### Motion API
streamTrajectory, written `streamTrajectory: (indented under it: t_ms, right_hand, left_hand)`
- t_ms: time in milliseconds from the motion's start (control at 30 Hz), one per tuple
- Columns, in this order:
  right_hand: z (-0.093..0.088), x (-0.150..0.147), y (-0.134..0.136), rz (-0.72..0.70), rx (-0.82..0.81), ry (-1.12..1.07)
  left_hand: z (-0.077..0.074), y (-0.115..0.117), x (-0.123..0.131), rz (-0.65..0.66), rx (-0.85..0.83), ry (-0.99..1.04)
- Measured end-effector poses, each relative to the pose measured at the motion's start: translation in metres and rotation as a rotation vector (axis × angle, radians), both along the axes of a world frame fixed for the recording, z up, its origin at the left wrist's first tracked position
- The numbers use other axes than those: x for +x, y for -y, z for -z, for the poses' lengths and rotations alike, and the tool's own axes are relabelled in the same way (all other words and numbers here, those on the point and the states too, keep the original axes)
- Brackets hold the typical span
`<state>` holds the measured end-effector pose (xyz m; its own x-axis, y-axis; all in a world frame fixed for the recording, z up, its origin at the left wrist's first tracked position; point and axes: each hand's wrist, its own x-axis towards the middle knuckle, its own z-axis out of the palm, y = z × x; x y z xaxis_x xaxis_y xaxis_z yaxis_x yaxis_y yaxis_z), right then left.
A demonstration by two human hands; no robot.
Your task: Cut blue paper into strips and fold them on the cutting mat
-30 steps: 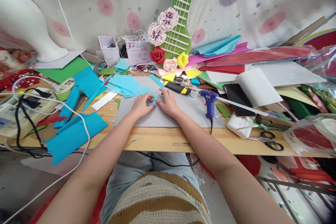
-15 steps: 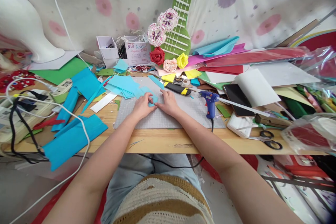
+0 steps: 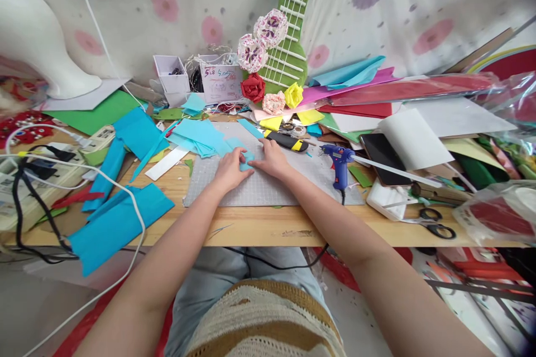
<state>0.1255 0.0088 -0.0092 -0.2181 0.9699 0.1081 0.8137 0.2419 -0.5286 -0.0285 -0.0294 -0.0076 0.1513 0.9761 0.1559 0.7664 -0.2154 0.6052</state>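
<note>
Both of my hands rest on a grey cutting mat (image 3: 293, 187) on the wooden table. Between them lies a small folded piece of light blue paper (image 3: 247, 159). My left hand (image 3: 230, 170) pinches its left side with curled fingers. My right hand (image 3: 272, 160) presses down on its right side, fingers together and bent. A stack of light blue paper squares (image 3: 200, 137) lies just beyond my left hand.
A blue glue gun (image 3: 338, 163) stands right of the mat, a black-and-yellow utility knife (image 3: 288, 141) behind my right hand. Scissors (image 3: 435, 223), a phone (image 3: 379, 155) and coloured sheets crowd the right. Blue paper strips (image 3: 119, 217), a power strip and cables lie left. Paper flowers (image 3: 268, 67) stand behind.
My hands have stayed on the blue paper piece, with the fingers shifting slightly as they press it. The view has drifted a little.
</note>
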Motion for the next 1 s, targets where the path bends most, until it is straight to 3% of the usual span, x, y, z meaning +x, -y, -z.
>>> streamTrajectory:
  t_ms: [600,767,1000]
  right_hand:
    - [-0.003,-0.008,-0.002,0.110,0.064,0.093]
    - [0.003,-0.003,-0.002,0.097,0.092,-0.025]
    - [0.003,0.007,0.006,-0.080,0.141,-0.173]
  left_hand:
    - [0.005,-0.003,-0.001,-0.012,-0.025,-0.035]
    - [0.008,0.004,-0.002,0.000,0.090,0.023]
    - [0.004,0.007,-0.020,-0.257,0.256,0.123]
